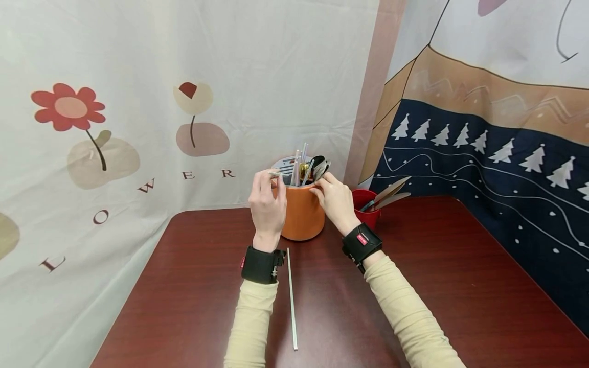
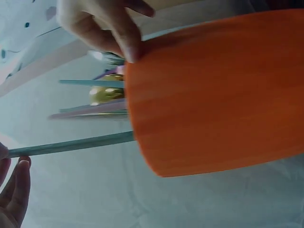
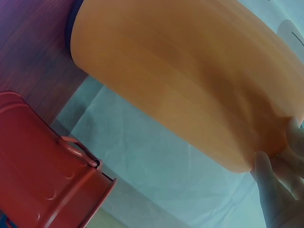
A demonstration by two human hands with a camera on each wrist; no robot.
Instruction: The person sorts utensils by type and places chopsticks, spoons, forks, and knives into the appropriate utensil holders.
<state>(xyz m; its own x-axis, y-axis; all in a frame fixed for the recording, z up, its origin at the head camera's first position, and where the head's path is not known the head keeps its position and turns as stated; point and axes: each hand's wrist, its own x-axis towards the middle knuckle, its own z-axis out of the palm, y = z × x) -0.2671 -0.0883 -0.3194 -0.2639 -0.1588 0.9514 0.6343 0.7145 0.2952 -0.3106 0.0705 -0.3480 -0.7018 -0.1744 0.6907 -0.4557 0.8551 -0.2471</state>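
**Two hands at the orange pot**

While the orange pot (image 1: 302, 214) stands upright on the dark red surface (image 1: 460, 286), close to the flowered cloth (image 1: 138, 102) at the back, both hands meet at its rim. The left hand (image 1: 267, 204) is raised at the pot's left side, and its fingers (image 1: 264, 179) are drawn together, pinching the end of a thin pale stick (image 2: 71, 145) that leans out of the pot; in the left wrist view the stick runs from the pot's mouth to the fingertips. The right hand (image 1: 336, 202) rests against the right side of the rim, its fingers (image 3: 273, 183) curled and pressed on the pot's edge and wall. Whether the thumb wraps inside the rim cannot be told.

More sticks and several spoons (image 1: 317, 168) stand bunched in the pot. A single long stick (image 1: 292, 299) lies flat on the surface just beside the left forearm, apart from the pot. A small red bucket (image 1: 365, 204) sits just right of the pot, behind the right wrist, with flat utensils (image 1: 388, 194) sticking out of it.
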